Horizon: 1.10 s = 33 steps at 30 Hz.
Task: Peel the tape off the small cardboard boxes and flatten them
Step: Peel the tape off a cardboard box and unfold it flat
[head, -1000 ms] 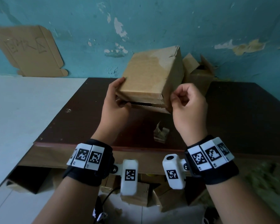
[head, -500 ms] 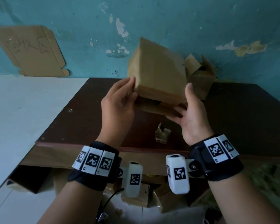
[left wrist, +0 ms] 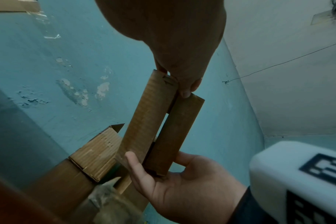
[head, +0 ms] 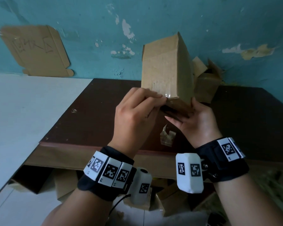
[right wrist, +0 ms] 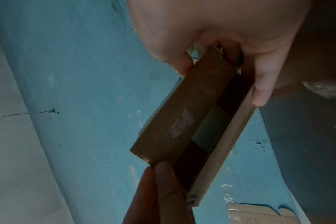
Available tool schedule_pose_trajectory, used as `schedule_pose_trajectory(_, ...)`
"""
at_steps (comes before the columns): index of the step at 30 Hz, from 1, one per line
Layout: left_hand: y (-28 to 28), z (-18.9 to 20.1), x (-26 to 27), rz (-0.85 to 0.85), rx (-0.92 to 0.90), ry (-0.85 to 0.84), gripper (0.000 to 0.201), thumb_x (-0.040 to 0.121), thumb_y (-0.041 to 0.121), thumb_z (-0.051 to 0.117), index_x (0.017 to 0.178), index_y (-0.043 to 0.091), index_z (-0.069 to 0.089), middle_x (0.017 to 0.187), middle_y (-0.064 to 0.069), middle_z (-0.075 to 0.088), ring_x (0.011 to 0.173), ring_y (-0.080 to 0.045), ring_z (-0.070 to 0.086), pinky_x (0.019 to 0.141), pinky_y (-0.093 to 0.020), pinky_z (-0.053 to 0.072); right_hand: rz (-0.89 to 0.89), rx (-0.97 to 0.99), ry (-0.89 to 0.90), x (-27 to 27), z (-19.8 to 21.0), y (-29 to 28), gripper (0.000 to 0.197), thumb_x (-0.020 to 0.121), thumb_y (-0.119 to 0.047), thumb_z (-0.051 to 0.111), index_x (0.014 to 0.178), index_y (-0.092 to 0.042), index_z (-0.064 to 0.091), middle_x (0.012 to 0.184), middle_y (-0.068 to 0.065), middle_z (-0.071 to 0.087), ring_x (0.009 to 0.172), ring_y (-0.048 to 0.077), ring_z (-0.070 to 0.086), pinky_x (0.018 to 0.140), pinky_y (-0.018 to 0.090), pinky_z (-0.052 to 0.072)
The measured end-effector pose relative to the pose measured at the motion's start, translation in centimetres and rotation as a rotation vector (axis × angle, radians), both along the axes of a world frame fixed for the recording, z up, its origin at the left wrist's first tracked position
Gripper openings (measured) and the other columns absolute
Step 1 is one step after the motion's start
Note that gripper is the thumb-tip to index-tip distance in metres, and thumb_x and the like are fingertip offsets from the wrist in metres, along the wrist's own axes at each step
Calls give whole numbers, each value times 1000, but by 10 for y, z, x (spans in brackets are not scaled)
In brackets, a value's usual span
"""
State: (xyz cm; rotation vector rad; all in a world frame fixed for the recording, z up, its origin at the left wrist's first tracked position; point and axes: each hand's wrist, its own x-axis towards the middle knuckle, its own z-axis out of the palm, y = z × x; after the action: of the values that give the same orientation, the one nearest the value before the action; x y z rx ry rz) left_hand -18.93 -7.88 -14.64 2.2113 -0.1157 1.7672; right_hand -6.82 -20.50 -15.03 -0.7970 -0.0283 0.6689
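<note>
I hold a small brown cardboard box (head: pixel 167 66) upright above the dark table (head: pixel 95 115). My left hand (head: pixel 160 101) has curled fingers and pinches the box's lower front edge, right beside a strip of clear tape (head: pixel 167 95). My right hand (head: pixel 183 115) is palm up under the box's lower right end, with thumb and fingers (right wrist: pixel 261 91) wrapped round that end. In the wrist views the bottom flaps (left wrist: pixel 157 118) stand slightly apart, with a dark gap (right wrist: pixel 207 136) between them.
A second open cardboard box (head: pixel 206 82) stands at the wall behind the held one. A crumpled wad of peeled tape (head: pixel 167 137) lies near the table's front edge. Flattened cardboard (head: pixel 36 51) is stuck on the teal wall. More boxes (head: pixel 67 185) sit under the table.
The box has been turned from lying tilted to standing upright. My left hand moved from its side to the lower front edge and curled. My right hand slid under the bottom end.
</note>
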Motion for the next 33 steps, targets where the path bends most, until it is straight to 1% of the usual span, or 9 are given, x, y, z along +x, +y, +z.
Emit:
schedule_pose_trajectory(4, -1, 1, -2, 28, -1, 32, 1, 87, 2, 81, 86, 2, 81, 81, -11, 69, 76, -27, 64, 66, -36, 52, -3, 7, -17, 2, -3, -1, 46, 101, -34, 50, 138, -6, 54, 133, 19, 63, 122, 39, 61, 100, 58, 49)
schedule_pose_trajectory(8, -3, 4, -3, 44, 4, 120, 22, 90, 7, 78, 111, 2, 77, 98, -12, 68, 92, -27, 60, 85, -27, 48, -12, 24, -40, 4, -3, -1, 46, 102, -34, 48, 138, -7, 55, 133, 18, 64, 120, 37, 63, 103, 58, 48)
schedule_pose_trajectory(12, -5, 3, -3, 52, 53, 210, 40, 92, 4, 69, 132, 3, 67, 113, -18, 62, 104, -32, 54, 95, -31, 44, -39, 42, -76, 5, -3, 0, 45, 103, -32, 46, 140, -7, 53, 134, 18, 63, 123, 36, 62, 102, 56, 49)
schedule_pose_trajectory(15, -5, 3, -3, 32, 66, 212, 40, 92, 3, 69, 131, 4, 68, 112, -18, 63, 102, -31, 56, 92, -31, 46, -60, 39, -86, 6, -2, -2, 42, 104, -30, 45, 139, -8, 53, 134, 17, 63, 124, 35, 61, 99, 54, 52)
schedule_pose_trajectory(21, -6, 1, -1, -5, 51, 158, 21, 93, 7, 74, 114, 3, 77, 103, -14, 69, 93, -29, 62, 79, -37, 53, -90, 50, -83, 11, -2, -5, 38, 104, -28, 45, 135, -9, 55, 134, 17, 61, 124, 35, 60, 97, 54, 53)
schedule_pose_trajectory(24, -6, 1, -2, -8, 45, 185, 20, 91, 8, 76, 109, 1, 77, 104, -13, 69, 95, -29, 63, 80, -38, 53, -98, 46, -93, 13, -3, -6, 39, 103, -28, 46, 137, -10, 54, 135, 16, 61, 124, 34, 60, 96, 55, 53)
schedule_pose_trajectory(26, -5, 3, -4, -1, 44, 236, 28, 88, 11, 79, 114, 2, 75, 109, -13, 67, 98, -29, 62, 83, -38, 53, -107, 35, -106, 13, -3, -6, 38, 103, -27, 45, 137, -12, 54, 135, 16, 62, 124, 34, 61, 98, 55, 52)
schedule_pose_trajectory(30, -3, 5, -6, 49, 57, 319, 60, 87, 19, 79, 141, 3, 58, 117, -16, 60, 101, -28, 57, 87, -34, 51, -128, -10, -157, 14, -2, -6, 37, 103, -28, 45, 137, -17, 55, 135, 11, 62, 123, 31, 61, 98, 55, 51)
schedule_pose_trajectory(33, -2, 4, -5, 41, 50, 302, 57, 88, 19, 79, 139, 2, 61, 117, -16, 59, 102, -27, 57, 86, -36, 53, -135, -43, -183, 14, 0, -6, 34, 104, -28, 44, 135, -20, 56, 135, 9, 62, 122, 29, 61, 95, 52, 53)
